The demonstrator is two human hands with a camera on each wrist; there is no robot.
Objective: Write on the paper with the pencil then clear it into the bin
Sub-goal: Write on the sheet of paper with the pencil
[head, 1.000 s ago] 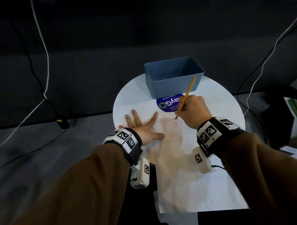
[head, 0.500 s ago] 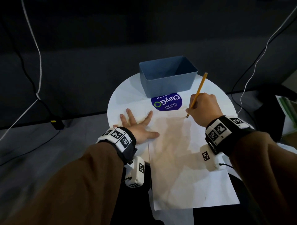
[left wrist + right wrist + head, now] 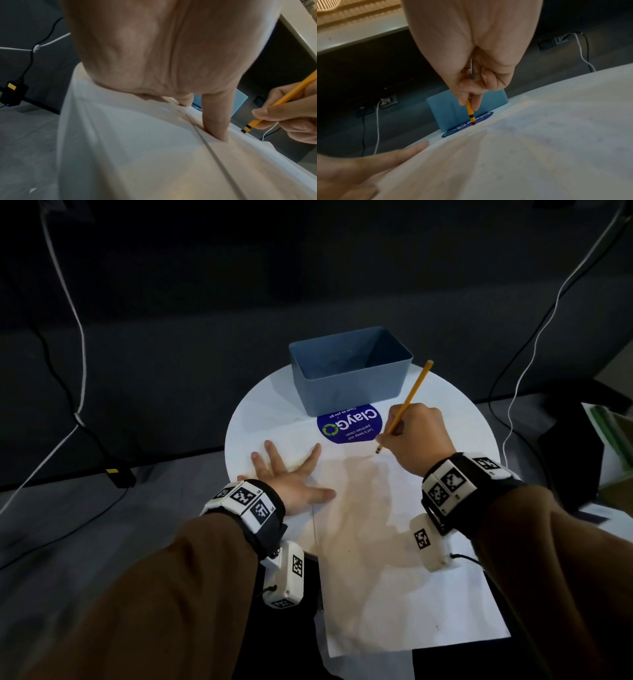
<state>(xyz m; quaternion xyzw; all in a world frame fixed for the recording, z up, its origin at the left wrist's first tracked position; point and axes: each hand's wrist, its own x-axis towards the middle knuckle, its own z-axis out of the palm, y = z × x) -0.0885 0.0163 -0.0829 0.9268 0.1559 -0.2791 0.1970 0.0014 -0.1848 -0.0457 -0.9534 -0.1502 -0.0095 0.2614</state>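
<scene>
While the left hand (image 3: 291, 484) lies flat with fingers spread and straight, palm down, it presses the left part of the paper (image 3: 394, 577) onto the round white worktop (image 3: 260, 419); the thumb (image 3: 322, 494) points right across the sheet, and the left wrist view shows a finger (image 3: 216, 115) pushing down right beside the sheet's edge line. Left forearm in a brown sleeve (image 3: 154, 594) comes in from lower left, wrist low over the worktop edge.

Right hand (image 3: 416, 436) is curled tight around the pencil (image 3: 407, 402), thumb and fingers pinching it low on the shaft. Pencil is yellow, tilted, upper end leaning up and to the right toward the bin; lower end has dark bands and sits on or just above the paper's far edge, contact not clear. In the right wrist view the pencil (image 3: 470, 112) points down from the fingertips (image 3: 462, 97) at the sheet's far edge, just in front of the blue round sticker (image 3: 467, 128). Right forearm comes in from lower right, wrist raised a little above the paper.

Paper lies on the worktop, near end hanging over the worktop's front edge, far edge touching the sticker (image 3: 349, 424). Blue bin (image 3: 349, 385) stands upright at the far side of the worktop, just behind the sticker, open top, nothing seen inside.
</scene>
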